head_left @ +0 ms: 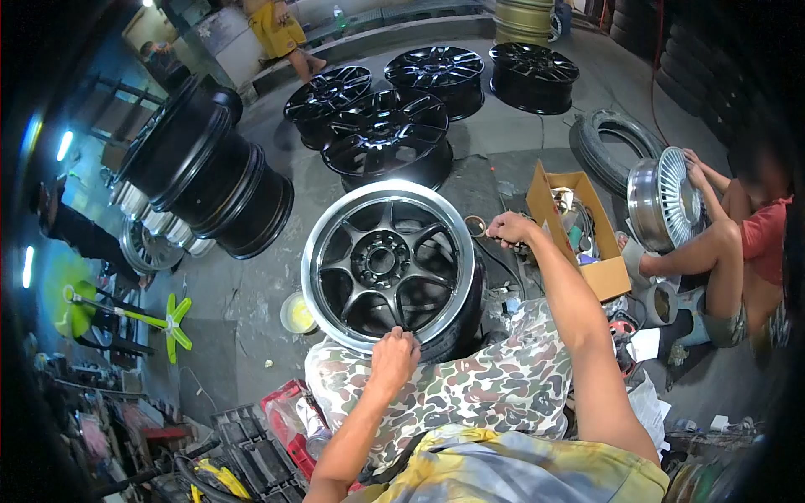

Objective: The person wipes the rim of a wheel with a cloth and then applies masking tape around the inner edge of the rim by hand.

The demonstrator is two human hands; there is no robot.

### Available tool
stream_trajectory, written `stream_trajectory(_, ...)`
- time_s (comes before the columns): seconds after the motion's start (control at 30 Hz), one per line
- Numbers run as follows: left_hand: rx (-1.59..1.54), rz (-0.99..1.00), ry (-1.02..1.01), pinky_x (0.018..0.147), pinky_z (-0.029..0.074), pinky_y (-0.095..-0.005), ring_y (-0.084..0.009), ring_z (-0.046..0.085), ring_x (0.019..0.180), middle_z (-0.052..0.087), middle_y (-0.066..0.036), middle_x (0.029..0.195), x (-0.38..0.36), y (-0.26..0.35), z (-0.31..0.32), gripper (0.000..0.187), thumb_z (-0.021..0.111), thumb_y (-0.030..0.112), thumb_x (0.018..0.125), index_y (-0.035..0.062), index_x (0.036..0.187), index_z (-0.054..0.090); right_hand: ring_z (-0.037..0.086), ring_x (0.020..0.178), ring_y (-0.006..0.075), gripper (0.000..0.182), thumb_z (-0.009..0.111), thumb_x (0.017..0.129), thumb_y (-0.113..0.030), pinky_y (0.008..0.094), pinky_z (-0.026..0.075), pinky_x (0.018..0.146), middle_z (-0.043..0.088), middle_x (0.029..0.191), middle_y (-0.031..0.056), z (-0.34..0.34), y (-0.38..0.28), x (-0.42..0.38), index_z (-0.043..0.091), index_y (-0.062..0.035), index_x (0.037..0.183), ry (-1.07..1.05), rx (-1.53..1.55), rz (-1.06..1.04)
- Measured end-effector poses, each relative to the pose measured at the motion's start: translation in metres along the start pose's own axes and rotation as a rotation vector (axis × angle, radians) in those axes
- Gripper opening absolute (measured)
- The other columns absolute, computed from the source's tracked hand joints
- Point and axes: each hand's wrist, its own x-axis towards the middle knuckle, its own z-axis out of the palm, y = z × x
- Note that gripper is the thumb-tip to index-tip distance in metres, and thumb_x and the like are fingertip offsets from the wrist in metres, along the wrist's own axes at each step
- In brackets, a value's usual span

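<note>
A dark multi-spoke wheel rim [383, 220] with a polished silver lip lies face up on a tire before my knees. My left hand [396, 354] is closed at the lip's near edge, its fingers curled against the metal. To the right of the wheel, my right hand [509, 229] is raised with its fingers pinched together. At those fingertips is a small tan ring [475, 226] that looks like a roll of tape. Camouflage cloth [470, 377] covers my legs and reaches the wheel's near side.
Several glossy black wheels [386, 134] stand beyond; stacked black rims [218, 176] are at left. An open cardboard box [605, 277] of supplies sits right. A seated person [738, 243] handles a silver wheel [662, 201]. A small tub [298, 313] and green fan [80, 298] are left.
</note>
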Motion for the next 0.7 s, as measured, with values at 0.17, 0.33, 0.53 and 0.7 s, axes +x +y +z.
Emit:
stream_trajectory(0.17, -0.021, -0.029, -0.003, 0.073, 0.054, -0.0433, -0.0353, 0.066, 0.083, 0.063, -0.018, 0.091, 0.002, 0.006, -0.009, 0.020, 0.075, 0.017, 0.080, 0.0020, 0.089, 0.067, 0.061, 0.057, 0.0104, 0.021, 0.069, 0.093, -0.025, 0.0269, 0.047, 0.049, 0.066, 0.079, 0.0036, 0.007, -0.002, 0.014, 0.069, -0.0044, 0.097, -0.005, 0.014, -0.002)
stream_trajectory(0.33, -0.085, -0.022, 0.006, 0.072, 0.054, -0.0438, -0.0344, 0.067, 0.083, 0.064, -0.017, 0.091, 0.000, 0.011, -0.015, 0.020, 0.075, 0.018, 0.081, 0.0016, 0.090, 0.067, 0.060, 0.056, 0.0105, 0.023, 0.069, 0.093, -0.026, 0.0268, 0.047, 0.050, 0.065, 0.077, 0.0036, 0.002, 0.008, 0.007, 0.068, -0.0028, 0.094, 0.001, 0.017, 0.028)
stream_trajectory(0.53, -0.307, -0.034, 0.023, 0.071, 0.056, -0.0407, -0.0319, 0.070, 0.079, 0.071, -0.015, 0.090, 0.013, 0.008, -0.042, 0.026, 0.073, 0.020, 0.084, 0.0003, 0.101, 0.070, 0.060, 0.056, 0.0104, 0.025, 0.068, 0.094, -0.026, 0.0279, 0.048, 0.050, 0.065, 0.075, 0.0032, 0.001, 0.021, 0.012, 0.068, -0.0013, 0.091, 0.010, 0.056, -0.010)
stream_trajectory(0.7, -0.308, -0.133, 0.207, 0.071, 0.056, -0.0399, -0.0323, 0.072, 0.079, 0.073, -0.019, 0.092, 0.035, -0.029, -0.082, 0.025, 0.074, 0.019, 0.085, -0.0010, 0.100, 0.072, 0.060, 0.056, 0.0115, 0.026, 0.068, 0.093, -0.026, 0.0281, 0.045, 0.045, 0.064, 0.074, 0.0044, -0.009, 0.022, -0.005, 0.068, -0.0004, 0.099, 0.030, 0.130, -0.032)
